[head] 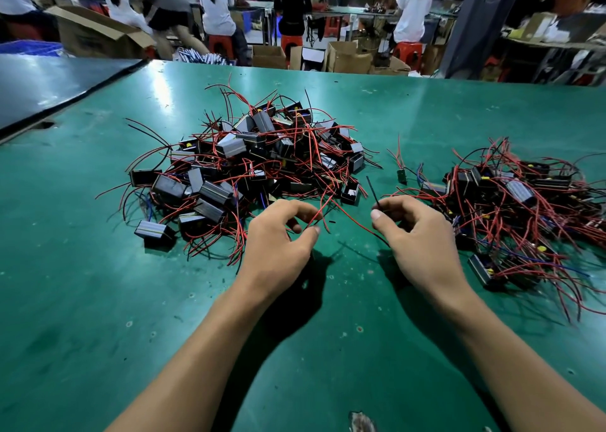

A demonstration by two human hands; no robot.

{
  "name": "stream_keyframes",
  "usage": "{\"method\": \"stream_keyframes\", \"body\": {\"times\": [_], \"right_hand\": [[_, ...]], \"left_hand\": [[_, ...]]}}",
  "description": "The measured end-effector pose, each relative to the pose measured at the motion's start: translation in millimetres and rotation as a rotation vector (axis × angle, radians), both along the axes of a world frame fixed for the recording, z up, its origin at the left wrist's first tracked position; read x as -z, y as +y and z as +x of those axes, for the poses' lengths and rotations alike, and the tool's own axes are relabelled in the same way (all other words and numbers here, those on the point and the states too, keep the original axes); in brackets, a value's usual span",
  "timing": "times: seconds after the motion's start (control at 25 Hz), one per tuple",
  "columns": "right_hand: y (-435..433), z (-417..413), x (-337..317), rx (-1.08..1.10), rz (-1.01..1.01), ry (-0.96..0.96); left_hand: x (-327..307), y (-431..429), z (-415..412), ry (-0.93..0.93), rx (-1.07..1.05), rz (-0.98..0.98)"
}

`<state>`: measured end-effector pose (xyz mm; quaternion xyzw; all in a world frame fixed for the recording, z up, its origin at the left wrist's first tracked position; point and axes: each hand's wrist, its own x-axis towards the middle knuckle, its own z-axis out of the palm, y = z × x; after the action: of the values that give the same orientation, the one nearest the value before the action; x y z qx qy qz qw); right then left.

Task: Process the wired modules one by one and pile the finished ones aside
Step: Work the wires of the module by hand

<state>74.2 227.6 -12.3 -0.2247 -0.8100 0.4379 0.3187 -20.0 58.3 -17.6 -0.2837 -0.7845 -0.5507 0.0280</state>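
A big heap of black box modules with red and black wires (252, 156) lies on the green table (98, 300) at centre left. A second, flatter pile of wired modules (511, 202) spreads at the right. My left hand (278, 238) hovers in front of the big heap, thumb and fingers pinching red wires (323, 210). My right hand (416, 231) sits beside the right pile, pinching a thin black wire (372, 189) that sticks up; a red wire (352, 218) runs across to it. Any module under my hands is hidden.
A small green circuit board with wires (402, 175) lies alone between the piles. A dark panel (49, 84) covers the table's far left corner. Beyond the far edge are cardboard boxes (347, 57), red stools and several people at benches.
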Motion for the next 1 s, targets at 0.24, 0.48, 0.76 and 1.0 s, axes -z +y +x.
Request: {"method": "stream_keyframes", "body": {"times": [0.24, 0.48, 0.76, 1.0], "right_hand": [[-10.0, -1.4, 3.8, -0.067, -0.040, 0.087], [-15.1, 0.9, 11.1, -0.135, 0.153, 0.113], [-16.5, 0.3, 15.5, -0.140, 0.195, 0.159], [-14.0, -0.6, 16.3, -0.139, 0.180, 0.154]], "left_hand": [[-3.7, 0.3, 1.1, -0.133, 0.037, 0.080], [-5.8, 3.4, 4.7, -0.152, 0.078, 0.167], [-9.6, 6.4, 9.0, -0.177, 0.089, 0.189], [-13.5, 5.6, 9.8, -0.324, 0.132, 0.295]]}}
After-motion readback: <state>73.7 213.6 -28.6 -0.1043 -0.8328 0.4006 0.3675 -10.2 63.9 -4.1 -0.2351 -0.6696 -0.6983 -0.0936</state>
